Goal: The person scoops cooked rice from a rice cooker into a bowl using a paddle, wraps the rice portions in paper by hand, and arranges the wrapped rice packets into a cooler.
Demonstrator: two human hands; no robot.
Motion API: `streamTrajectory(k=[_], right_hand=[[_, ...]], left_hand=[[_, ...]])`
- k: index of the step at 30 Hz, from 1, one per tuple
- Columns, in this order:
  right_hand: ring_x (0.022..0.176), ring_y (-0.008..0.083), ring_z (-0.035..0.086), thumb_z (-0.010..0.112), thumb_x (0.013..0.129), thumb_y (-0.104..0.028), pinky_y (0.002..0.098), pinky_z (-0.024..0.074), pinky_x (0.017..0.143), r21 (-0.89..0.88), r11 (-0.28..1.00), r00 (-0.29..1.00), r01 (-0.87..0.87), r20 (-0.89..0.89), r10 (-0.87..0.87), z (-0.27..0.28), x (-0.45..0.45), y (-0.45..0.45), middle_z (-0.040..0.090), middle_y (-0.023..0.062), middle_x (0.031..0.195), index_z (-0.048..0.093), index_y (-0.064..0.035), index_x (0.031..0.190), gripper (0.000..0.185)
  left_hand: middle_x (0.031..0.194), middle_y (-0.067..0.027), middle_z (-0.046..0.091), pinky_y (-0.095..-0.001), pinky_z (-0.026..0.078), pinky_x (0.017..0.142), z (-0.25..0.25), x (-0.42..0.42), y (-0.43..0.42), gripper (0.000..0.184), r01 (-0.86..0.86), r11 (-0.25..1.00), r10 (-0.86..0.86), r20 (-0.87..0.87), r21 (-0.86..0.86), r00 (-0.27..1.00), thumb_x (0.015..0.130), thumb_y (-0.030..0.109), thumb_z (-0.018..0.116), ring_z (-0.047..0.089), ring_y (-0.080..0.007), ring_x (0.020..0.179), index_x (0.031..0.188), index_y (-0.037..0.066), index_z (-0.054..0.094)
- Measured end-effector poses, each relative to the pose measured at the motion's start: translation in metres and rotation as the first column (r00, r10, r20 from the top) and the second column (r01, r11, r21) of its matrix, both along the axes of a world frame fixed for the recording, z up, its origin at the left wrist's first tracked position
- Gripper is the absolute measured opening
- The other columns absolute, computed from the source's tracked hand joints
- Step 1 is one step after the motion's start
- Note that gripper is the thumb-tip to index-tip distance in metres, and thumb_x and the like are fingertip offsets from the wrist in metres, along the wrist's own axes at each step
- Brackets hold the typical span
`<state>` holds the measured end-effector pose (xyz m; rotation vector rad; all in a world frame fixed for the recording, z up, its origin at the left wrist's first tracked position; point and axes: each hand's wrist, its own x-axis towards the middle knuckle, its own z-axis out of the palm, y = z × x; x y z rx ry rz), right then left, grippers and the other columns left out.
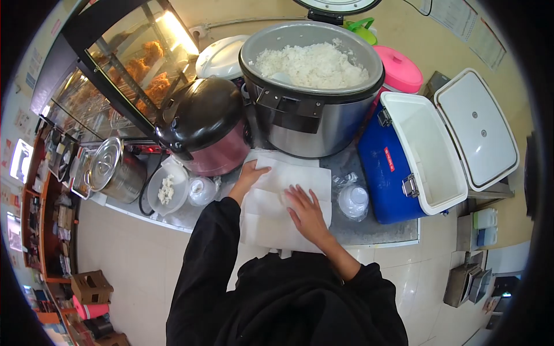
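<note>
White sheets of paper (262, 216) with fold creases lie on the metal table, in front of a large open rice cooker (288, 127) filled with white rice (314, 64). My left hand (252, 175) rests at the upper left edge of the paper, its thumb stretched over the sheet and its other fingers partly hidden. Over the right half of the paper, my right hand (307, 213) lies with its fingers spread and nothing held in it.
Left of the paper stand a pink and black cooker (216, 150), a bowl with some rice (166, 193) and a steel pot (118, 167). On the right are plastic-wrapped cups (353, 202) and an open blue cooler (384, 173). A glass cabinet (133, 69) holds fried food.
</note>
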<state>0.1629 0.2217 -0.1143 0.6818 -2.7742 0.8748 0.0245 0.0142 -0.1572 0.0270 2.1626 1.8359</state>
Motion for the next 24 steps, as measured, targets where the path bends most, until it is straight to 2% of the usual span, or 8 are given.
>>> streamTrajectory(k=[9, 12, 15, 17, 19, 20, 21, 24], right_hand=[[0.119, 0.0314, 0.048, 0.066, 0.081, -0.032, 0.0397, 0.038, 0.097, -0.005, 0.999, 0.999, -0.039, 0.016, 0.039, -0.007, -0.115, 0.037, 0.053, 0.0132, 0.126, 0.053, -0.0113, 0.124, 0.049], [0.096, 0.0325, 0.06, 0.066, 0.079, -0.038, 0.0395, 0.0456, 0.084, 0.168, 0.98, 0.933, -0.108, 0.358, 0.042, 0.008, -0.131, 0.042, 0.065, 0.0137, 0.1, 0.064, -0.0125, 0.11, 0.04], [0.084, 0.0339, 0.062, 0.063, 0.081, -0.038, 0.0425, 0.0477, 0.077, 0.154, 0.979, 0.888, -0.131, 0.458, 0.047, 0.027, -0.129, 0.034, 0.066, 0.0162, 0.082, 0.069, -0.0108, 0.095, 0.031], [0.082, 0.0337, 0.062, 0.061, 0.082, -0.035, 0.0433, 0.0476, 0.073, 0.092, 0.991, 0.952, -0.095, 0.3, 0.063, 0.024, -0.116, 0.028, 0.064, 0.0166, 0.077, 0.069, -0.0095, 0.089, 0.028], [0.08, 0.0334, 0.061, 0.059, 0.084, -0.031, 0.0435, 0.0476, 0.07, 0.108, 0.991, 0.971, -0.075, 0.236, 0.047, 0.029, -0.103, 0.021, 0.063, 0.017, 0.074, 0.068, -0.0084, 0.085, 0.025], [0.08, 0.0332, 0.061, 0.058, 0.084, -0.029, 0.0433, 0.0477, 0.069, 0.156, 0.985, 0.967, -0.068, 0.252, 0.027, 0.039, -0.096, 0.017, 0.063, 0.0173, 0.073, 0.068, -0.0081, 0.085, 0.023], [0.08, 0.033, 0.061, 0.056, 0.085, -0.027, 0.0431, 0.0478, 0.068, 0.205, 0.977, 0.965, -0.061, 0.262, 0.006, 0.044, -0.091, 0.012, 0.063, 0.0175, 0.073, 0.067, -0.0077, 0.084, 0.022], [0.083, 0.033, 0.063, 0.053, 0.087, -0.02, 0.0392, 0.0507, 0.072, 0.247, 0.967, 0.971, -0.061, 0.238, 0.0, 0.035, -0.07, 0.004, 0.066, 0.0173, 0.086, 0.067, -0.0068, 0.093, 0.02]], left_hand=[[0.093, -0.0024, 0.066, -0.0232, 0.046, 0.073, 0.022, 0.04, -0.014, 0.025, 0.025, 0.977, -0.032, 0.026, 0.214, 0.999, 0.084, 0.02, 0.066, 0.059, -0.0081, 0.083, 0.103, 0.002, 0.064], [0.09, -0.0044, 0.066, -0.0242, 0.047, 0.074, -0.001, 0.042, -0.034, 0.023, 0.042, 0.966, -0.013, 0.113, -0.255, 0.993, 0.085, 0.019, 0.065, 0.061, -0.0118, 0.083, 0.1, 0.002, 0.064], [0.096, -0.0131, 0.065, -0.0308, 0.045, 0.083, -0.021, 0.063, -0.035, 0.019, -0.426, 0.897, 0.337, -0.441, -0.119, 0.832, 0.085, 0.015, 0.061, 0.061, -0.0234, 0.092, 0.099, 0.001, 0.063], [0.105, -0.0193, 0.06, -0.0388, 0.04, 0.094, 0.033, 0.101, -0.016, 0.024, -0.528, 0.776, 0.173, -0.69, -0.344, 0.703, 0.084, 0.01, 0.056, 0.057, -0.0327, 0.103, 0.106, -0.001, 0.059], [0.117, -0.0185, 0.056, -0.0445, 0.033, 0.102, 0.033, 0.136, 0.008, 0.034, -0.156, 0.888, -0.181, -0.639, -0.433, 0.747, 0.085, 0.01, 0.053, 0.05, -0.0326, 0.114, 0.117, -0.001, 0.053], [0.131, -0.0174, 0.046, -0.046, 0.027, 0.107, 0.031, 0.149, 0.02, 0.043, -0.057, 0.63, -0.606, -0.536, -0.775, 0.588, 0.088, 0.017, 0.051, 0.041, -0.0324, 0.124, 0.126, -0.002, 0.046], [0.143, -0.017, 0.031, -0.0461, 0.02, 0.11, 0.024, 0.164, 0.035, 0.055, 0.024, 0.652, -0.586, -0.483, -0.758, 0.651, 0.09, 0.026, 0.05, 0.026, -0.0308, 0.134, 0.134, -0.002, 0.036], [0.149, -0.018, 0.019, -0.0451, 0.016, 0.111, 0.02, 0.178, 0.051, 0.065, 0.02, 0.662, -0.501, -0.423, -0.749, 0.755, 0.09, 0.031, 0.05, 0.016, -0.0295, 0.139, 0.139, -0.004, 0.024]])
